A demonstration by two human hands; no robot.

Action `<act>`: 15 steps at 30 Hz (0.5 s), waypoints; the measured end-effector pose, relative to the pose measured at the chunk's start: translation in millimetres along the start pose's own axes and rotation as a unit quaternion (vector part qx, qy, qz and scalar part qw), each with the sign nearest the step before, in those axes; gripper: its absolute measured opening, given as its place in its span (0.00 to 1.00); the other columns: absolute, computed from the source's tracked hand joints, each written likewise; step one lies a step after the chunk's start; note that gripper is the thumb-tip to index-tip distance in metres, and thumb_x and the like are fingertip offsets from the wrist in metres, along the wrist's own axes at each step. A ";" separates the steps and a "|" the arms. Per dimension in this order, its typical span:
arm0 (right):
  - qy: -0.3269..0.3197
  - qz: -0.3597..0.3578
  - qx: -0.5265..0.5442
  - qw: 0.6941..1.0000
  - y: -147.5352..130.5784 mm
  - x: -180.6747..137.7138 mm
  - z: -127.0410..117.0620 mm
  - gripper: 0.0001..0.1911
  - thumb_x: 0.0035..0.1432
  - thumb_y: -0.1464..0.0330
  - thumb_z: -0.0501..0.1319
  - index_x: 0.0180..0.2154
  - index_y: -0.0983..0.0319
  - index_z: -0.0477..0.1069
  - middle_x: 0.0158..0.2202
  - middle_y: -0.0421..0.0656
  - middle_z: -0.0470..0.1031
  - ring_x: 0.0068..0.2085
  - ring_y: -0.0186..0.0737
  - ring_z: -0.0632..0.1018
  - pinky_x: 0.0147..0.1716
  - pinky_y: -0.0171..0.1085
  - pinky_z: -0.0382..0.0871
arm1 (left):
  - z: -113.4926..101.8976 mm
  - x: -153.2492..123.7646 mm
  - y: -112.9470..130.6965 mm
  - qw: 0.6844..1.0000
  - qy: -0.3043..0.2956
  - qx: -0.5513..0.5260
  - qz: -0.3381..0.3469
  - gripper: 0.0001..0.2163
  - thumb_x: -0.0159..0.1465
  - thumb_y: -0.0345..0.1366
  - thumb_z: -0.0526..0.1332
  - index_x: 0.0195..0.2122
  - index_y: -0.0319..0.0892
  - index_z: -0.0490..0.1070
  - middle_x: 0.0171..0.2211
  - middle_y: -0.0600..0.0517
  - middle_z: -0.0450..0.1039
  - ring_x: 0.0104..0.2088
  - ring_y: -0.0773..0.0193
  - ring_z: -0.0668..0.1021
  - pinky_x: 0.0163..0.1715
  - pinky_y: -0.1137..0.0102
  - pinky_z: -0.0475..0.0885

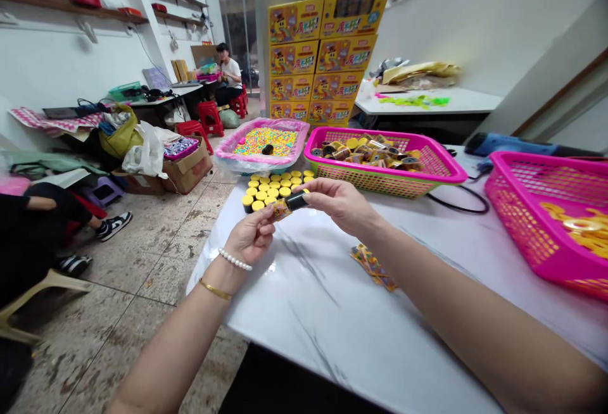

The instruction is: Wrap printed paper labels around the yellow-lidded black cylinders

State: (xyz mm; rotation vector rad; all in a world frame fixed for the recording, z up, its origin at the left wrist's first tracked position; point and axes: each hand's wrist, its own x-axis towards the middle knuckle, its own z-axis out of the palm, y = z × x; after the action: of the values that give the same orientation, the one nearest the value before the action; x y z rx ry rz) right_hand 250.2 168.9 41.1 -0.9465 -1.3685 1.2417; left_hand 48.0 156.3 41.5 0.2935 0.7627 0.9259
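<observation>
- White marble-patterned table (pixel 332 313) fills the lower right of the view and carries everything the hands work with.
- Yellow printed boxes (pixel 327 53) stand stacked beyond the far end of the table.
- Pink basket (pixel 517 211) at the right edge holds yellow rings; a second pink basket (pixel 441 170) further back holds wrapped tubes in a loose heap.
- Left of the second basket, a plastic-lined tub (pixel 228 148) is full of small multicoloured sweets.
- Yellow-capped jars (pixel 273 186) stand upright in close rows just in front of the tub.
- Right hand (pixel 339 202) is closed with its fingertips on the dark end of a small black tube (pixel 289 204).
- Left hand (pixel 251 237), with a pearl bracelet (pixel 234 259) at the wrist, pinches the tube's other end, where a colourful wrapper sits.
- The tube lies roughly level between both hands, raised above the table near its left edge, just in front of the jars.
- Printed labels (pixel 373 265) lie in a small pile on the table, under the right forearm.
</observation>
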 end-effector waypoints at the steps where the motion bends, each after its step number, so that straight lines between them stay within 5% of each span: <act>1: 0.007 -0.004 -0.017 1.000 -1.1 -0.3 0.5 0.17 0.46 0.59 0.74 0.35 0.62 0.78 0.35 0.42 0.81 0.35 0.37 0.79 0.43 0.41 0.74 | -0.4 0.5 -0.1 1.000 -0.002 -0.002 -0.003 0.09 0.71 0.26 0.53 0.33 0.35 0.68 0.19 0.59 0.63 0.10 0.81 0.61 0.05 0.85 0.47; 9: -0.007 -0.091 -0.147 0.985 -14.4 -18.5 19.3 0.12 0.50 0.64 0.70 0.35 0.60 0.71 0.48 0.48 0.81 0.47 0.45 0.82 0.53 0.47 0.76 | -2.8 3.7 0.3 0.999 0.004 -0.035 0.006 0.08 0.70 0.25 0.55 0.32 0.35 0.68 0.21 0.57 0.68 0.10 0.81 0.63 0.05 0.84 0.47; 15: -0.022 -0.043 -0.137 0.989 -16.7 -17.4 19.2 0.12 0.51 0.62 0.68 0.36 0.62 0.73 0.38 0.46 0.81 0.41 0.44 0.83 0.46 0.46 0.79 | -1.2 1.5 -0.6 1.000 -0.013 -0.013 0.011 0.08 0.69 0.26 0.56 0.32 0.34 0.69 0.21 0.56 0.68 0.09 0.81 0.61 0.05 0.84 0.46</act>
State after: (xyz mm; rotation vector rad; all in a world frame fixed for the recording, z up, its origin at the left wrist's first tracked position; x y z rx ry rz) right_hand 235.7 145.8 55.4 -1.0413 -1.6259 1.0312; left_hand 48.0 157.0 39.7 0.2904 0.7245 0.9500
